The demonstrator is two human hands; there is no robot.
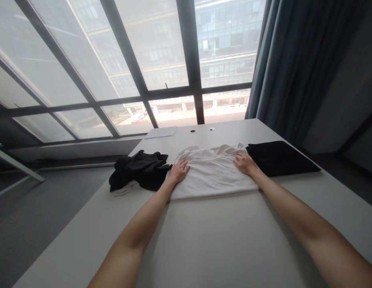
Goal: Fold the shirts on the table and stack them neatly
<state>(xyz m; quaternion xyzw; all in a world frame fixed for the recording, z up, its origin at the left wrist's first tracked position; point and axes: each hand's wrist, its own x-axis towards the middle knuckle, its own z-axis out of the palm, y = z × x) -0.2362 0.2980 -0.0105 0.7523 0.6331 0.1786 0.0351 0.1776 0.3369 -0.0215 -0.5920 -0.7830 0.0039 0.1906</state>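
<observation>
A white cloth garment (214,172) lies spread in front of me, its near edge straight and its far edge rumpled. On its left side rests my left hand (179,171), fingers stretched out and lying flat. My right hand (244,163) presses on the garment's right side, also flat with fingers extended. Neither hand grips anything. A crumpled black garment (140,168) with a light drawstring sits just left of my left hand. To the right of my right hand, a black cloth (280,158) is folded into a neat flat rectangle.
Everything lies on a white table (210,240). Papers (161,132) are at its far left corner, near two round holes in the top. Beyond stand tall framed windows (161,48), with a dark blue curtain (294,68) on the right. Another table's leg (17,162) shows at left.
</observation>
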